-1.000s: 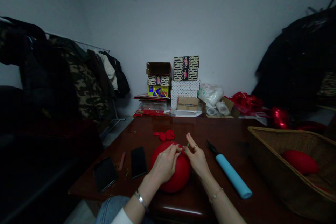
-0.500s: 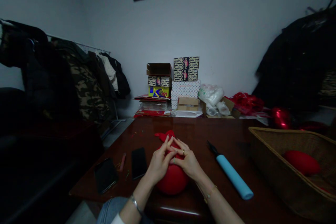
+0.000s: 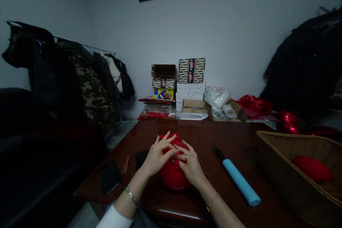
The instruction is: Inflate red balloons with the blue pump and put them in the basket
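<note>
A red inflated balloon rests on the dark wooden table near its front edge. Both hands work at the balloon's top. My left hand pinches at the balloon's neck with thumb and forefinger, its other fingers fanned out. My right hand, a ring on one finger, is closed on the neck from the right. The fingertips of both hands meet over the neck, which is hidden under them. A red bow lies just behind the hands.
A blue hand pump with a black nozzle lies to the right. A wicker basket holds a red balloon. Two dark phones and a pink stick lie on the left. Boxes stack by the wall.
The hands came together from apart and now meet over the balloon's top. The balloon has been drawn slightly nearer and looks more covered. The camera shifted a little left.
</note>
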`<state>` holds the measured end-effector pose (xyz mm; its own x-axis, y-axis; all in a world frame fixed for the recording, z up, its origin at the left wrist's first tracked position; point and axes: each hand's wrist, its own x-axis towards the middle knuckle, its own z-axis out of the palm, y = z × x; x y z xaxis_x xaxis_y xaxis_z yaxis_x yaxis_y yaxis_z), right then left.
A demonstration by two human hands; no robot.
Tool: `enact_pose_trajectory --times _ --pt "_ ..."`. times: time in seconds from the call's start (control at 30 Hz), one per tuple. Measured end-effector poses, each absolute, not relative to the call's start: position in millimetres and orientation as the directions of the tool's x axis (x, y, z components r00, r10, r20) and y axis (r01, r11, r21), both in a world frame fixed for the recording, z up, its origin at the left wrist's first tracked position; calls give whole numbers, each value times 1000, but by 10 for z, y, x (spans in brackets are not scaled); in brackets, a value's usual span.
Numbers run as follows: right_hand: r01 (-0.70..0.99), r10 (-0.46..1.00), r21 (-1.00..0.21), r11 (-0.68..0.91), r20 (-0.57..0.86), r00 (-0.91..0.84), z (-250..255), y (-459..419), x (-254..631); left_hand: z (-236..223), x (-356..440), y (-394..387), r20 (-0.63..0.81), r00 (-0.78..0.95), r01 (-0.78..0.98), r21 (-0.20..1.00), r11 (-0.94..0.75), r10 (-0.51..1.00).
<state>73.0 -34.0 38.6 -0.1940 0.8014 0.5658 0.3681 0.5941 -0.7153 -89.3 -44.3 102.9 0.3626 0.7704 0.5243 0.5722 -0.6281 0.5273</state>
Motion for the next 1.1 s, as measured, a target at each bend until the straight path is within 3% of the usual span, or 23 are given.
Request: enact_pose_trajectory --times 0.2,0.47,0.7,0.97,1.1 --pt "412 786 -676 611 579 -216 448 -386 739 1083 -955 -392 396 609 609 322 -725 687" --pt "425 768 -643 637 571 -290 527 -436 763 1093 -1058 -399 423 715 550 150 -821 557" --pt "414 765 -643 645 546 -343 583 -492 778 1164 -1063 -429 402 749 510 158 -846 527" --pt "379 767 -669 640 521 -375 581 -581 803 1248 -956 -543 374 804 480 50 -876 462" --pt "356 765 -686 634 490 -418 591 -606 872 1318 -971 -603 324 803 485 133 -865 500"
